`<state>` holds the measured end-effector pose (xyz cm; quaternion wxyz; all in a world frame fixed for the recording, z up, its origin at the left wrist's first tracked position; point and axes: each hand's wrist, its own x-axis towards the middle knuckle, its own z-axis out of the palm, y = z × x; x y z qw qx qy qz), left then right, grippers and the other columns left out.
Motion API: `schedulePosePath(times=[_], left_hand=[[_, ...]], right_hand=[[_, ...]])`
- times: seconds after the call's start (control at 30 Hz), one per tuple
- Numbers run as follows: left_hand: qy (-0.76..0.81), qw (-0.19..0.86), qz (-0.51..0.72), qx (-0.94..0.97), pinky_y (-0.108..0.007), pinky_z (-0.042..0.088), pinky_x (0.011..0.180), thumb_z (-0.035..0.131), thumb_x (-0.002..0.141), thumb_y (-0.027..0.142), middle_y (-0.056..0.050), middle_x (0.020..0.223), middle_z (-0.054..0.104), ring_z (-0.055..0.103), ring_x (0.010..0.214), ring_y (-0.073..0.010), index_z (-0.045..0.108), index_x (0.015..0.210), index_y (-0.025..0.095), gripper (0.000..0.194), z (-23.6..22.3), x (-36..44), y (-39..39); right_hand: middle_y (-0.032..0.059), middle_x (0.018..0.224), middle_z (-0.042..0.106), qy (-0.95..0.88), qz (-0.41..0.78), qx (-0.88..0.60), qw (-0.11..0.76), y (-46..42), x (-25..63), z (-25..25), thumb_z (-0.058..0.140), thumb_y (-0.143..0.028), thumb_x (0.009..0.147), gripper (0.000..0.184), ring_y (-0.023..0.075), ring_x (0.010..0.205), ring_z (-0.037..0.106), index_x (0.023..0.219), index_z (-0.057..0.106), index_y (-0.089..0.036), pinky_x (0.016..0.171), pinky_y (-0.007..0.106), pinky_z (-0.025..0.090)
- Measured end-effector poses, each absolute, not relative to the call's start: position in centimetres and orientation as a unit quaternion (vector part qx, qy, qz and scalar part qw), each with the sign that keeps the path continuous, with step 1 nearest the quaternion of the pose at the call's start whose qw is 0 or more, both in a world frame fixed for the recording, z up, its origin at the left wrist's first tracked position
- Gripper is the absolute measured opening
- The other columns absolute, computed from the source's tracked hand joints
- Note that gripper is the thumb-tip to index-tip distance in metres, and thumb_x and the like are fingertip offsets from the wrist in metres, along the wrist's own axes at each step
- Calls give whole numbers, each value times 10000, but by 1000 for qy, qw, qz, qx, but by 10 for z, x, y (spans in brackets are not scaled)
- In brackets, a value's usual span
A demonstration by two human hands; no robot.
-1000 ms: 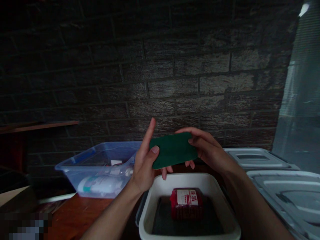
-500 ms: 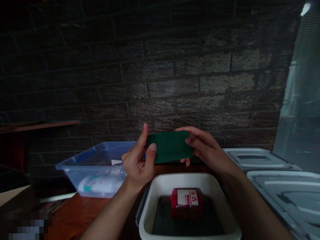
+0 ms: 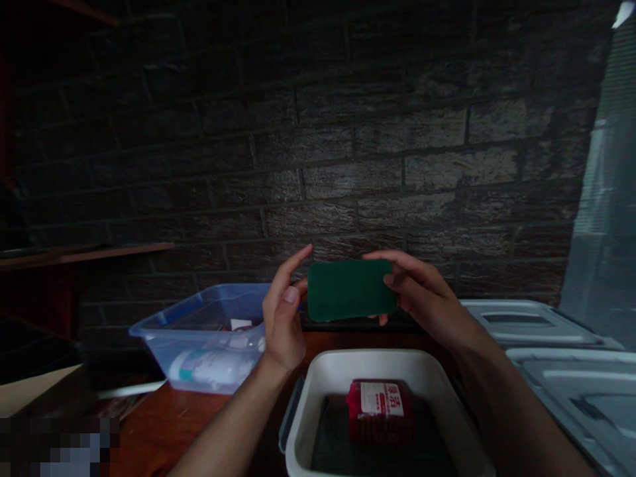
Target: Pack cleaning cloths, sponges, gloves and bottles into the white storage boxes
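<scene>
A flat, dark green rectangular piece with rounded corners [image 3: 350, 290] is held up level above the white bin; its exact kind does not show. My right hand [image 3: 422, 295] is closed on its right end, thumb on the near face and fingers behind. Beside its left end, my left hand [image 3: 285, 315] has thumb and forefinger apart, with the thumb off the face. Whether a left fingertip touches the back edge is hidden. Below, the white bin [image 3: 318, 371] contains a red wrapped package [image 3: 380, 421] with a white label.
A translucent blue tub [image 3: 163, 331] with a white bottle [image 3: 213, 366] stands on the wooden table [image 3: 159, 424] at left. Grey lids [image 3: 586, 397] lie at right. A dark brick wall [image 3: 328, 159] rises behind, and a shelf [image 3: 99, 255] juts out at left.
My left thumb has come off the green piece and the left hand has loosened from its left end. The right hand still grips it. The whole view has shifted slightly.
</scene>
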<state>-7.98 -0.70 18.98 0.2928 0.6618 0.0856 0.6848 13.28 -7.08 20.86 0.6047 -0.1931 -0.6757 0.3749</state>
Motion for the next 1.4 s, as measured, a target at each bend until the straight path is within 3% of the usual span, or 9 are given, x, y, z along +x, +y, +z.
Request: schedulePosePath(times=[0.13,0.47,0.67,0.8,0.87,1.03,1.2,1.4], left_hand=[[75,319,664,673,-271,490,432,536,919,519,-69,889,672,592,566,-174,582,1434,250,583,187,-77,-10],[75,336,638,688,-268,487,374,565,944,438,-75,1043,640,593,491,-137,593,1369,273,457,184,-77,-7],[95,342,634,687,-216,428,329,572,963,440,-52,952,622,532,451,-98,603,1352,267,427,184,-78,-7],[87,388,616,681,-212,426,339,568,974,424,0,757,580,506,435,-109,584,1374,259,433,188,-77,-10],[94,402,604,682,-212,422,339,567,978,427,-10,802,615,512,433,-104,582,1380,255,437,192,-77,-14],[152,359,590,707,-222,495,397,662,936,431,-44,915,690,581,494,-110,692,1265,238,382,202,-82,-26],[188,379,513,747,-231,553,513,749,882,408,-78,1038,744,692,739,-172,749,1212,226,377,193,-88,-38],[208,371,372,825,-285,572,637,760,874,412,-55,861,743,699,731,-181,756,1160,201,356,180,-96,-38]], right_hand=[[75,1146,650,-673,369,-201,608,-73,131,210,630,-323,972,314,172,802,672,1274,687,-258,567,273,600],[87,1121,653,-651,418,-177,608,-71,135,210,552,-289,961,408,199,780,676,1348,673,-237,573,323,598],[84,1210,653,-660,397,-184,611,-82,138,214,560,-234,917,481,213,906,650,1391,640,-255,643,321,601],[58,1207,652,-691,346,-206,600,-94,138,218,691,-261,892,564,173,841,652,1442,578,-309,656,293,590],[52,1194,654,-690,332,-222,604,-100,135,219,734,-288,883,575,150,792,646,1436,578,-311,641,280,592],[46,1215,666,-645,314,-288,635,-115,129,210,740,-375,905,548,113,735,659,1426,594,-294,659,283,627],[45,1094,705,-606,284,-381,638,-136,134,187,750,-454,883,534,178,824,696,1364,650,-245,666,337,646],[68,916,756,-660,183,-526,504,-145,156,167,745,-498,875,458,215,780,705,1217,728,-194,676,335,563]])
